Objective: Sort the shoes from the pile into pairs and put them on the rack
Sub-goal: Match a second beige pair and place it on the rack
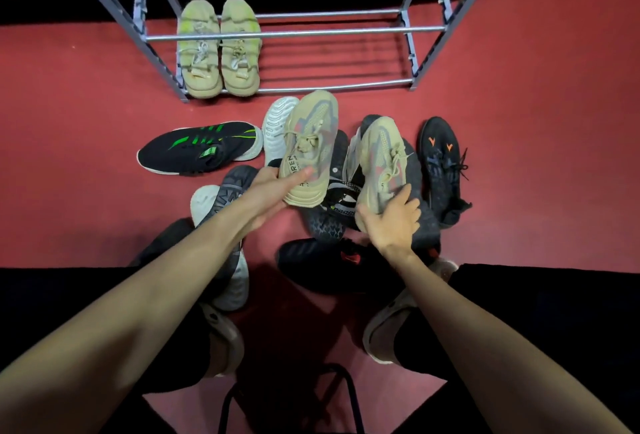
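My left hand [273, 193] grips the heel of a beige sneaker [311, 142], toe pointing toward the rack. My right hand [393, 219] holds the heel end of a matching beige sneaker [381, 160] above the pile. A metal shoe rack [294, 33] stands ahead, and a pale yellow pair [218, 49] sits on the left of its lowest shelf. The pile on the red floor includes a black sneaker with green stripes [201, 149], a black shoe with orange marks [441, 170], a white-soled shoe [277, 128] and several dark shoes under my hands.
A grey shoe lies sole-up [225, 198] by my left forearm, and a black shoe with a red logo [332, 260] lies near my knees. My own feet in light shoes [388, 326] and a black stool frame [291, 399] are below. The rack's right side holds nothing.
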Motion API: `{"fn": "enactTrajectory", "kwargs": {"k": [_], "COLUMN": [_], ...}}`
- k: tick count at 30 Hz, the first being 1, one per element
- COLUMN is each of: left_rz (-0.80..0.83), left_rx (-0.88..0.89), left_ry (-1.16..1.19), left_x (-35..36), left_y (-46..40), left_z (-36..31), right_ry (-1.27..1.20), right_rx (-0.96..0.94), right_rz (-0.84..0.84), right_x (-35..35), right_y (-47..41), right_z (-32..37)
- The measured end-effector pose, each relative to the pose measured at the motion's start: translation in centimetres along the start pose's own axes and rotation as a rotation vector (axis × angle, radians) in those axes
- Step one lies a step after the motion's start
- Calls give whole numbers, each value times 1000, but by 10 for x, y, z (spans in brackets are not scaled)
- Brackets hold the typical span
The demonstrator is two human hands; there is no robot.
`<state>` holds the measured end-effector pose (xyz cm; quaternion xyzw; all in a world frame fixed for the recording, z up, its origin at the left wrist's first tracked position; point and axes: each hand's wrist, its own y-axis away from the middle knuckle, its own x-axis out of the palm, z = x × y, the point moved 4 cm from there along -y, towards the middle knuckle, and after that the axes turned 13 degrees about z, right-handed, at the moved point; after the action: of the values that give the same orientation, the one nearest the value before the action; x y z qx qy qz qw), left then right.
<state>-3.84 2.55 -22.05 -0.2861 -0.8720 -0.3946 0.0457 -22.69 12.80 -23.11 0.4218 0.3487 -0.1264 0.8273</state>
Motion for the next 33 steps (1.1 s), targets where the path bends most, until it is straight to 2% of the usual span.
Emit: {"fn": "enactTrajectory", "kwargs": {"k": [6, 12, 22, 33], "left_rz": [88, 147, 30, 28], "left_rx": [48, 73, 140, 190], "left_ry": [104, 172, 51, 45], "left_x": [1, 6, -5, -11], "left_y": [-26, -77, -183, -228], "left_z": [-28, -60, -88, -93], "right_ry": [-152, -14, 81, 209], "right_rx": [-108, -187, -268, -301], "right_rz": [-67, -68, -95, -139], "right_x": [-29, -68, -78, -79], "right_y": [-37, -112, -236, -306], "right_z": [26, 63, 125, 146]}}
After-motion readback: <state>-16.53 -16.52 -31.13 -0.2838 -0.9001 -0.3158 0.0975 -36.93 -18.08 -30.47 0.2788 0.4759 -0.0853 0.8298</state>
